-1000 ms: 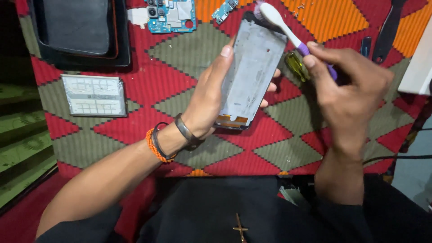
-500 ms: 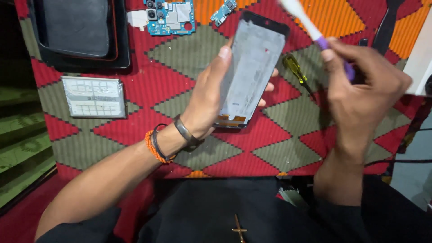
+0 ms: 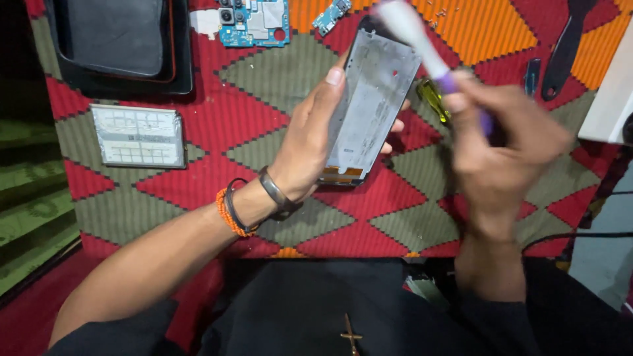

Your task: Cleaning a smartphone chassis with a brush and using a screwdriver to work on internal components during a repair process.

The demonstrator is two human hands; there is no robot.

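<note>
Woven red, olive and orange diamond-patterned cloth [image 3: 198, 191] covering the work surface, above which left hand [image 3: 306, 142] grips an opened phone frame [image 3: 372, 105] upright, right hand [image 3: 504, 142] closed on a blurred purple-and-white brush [image 3: 428, 56] at its top; blue circuit board [image 3: 254, 23] nearby.

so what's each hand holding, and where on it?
The left hand holds the phone frame by its long edges, near the lower half. The right hand holds a brush by its purple handle; it is blurred.

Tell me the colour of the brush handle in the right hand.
Purple handle with a white brush head, motion-blurred, gripped by the right hand; seen in the head view.
</note>
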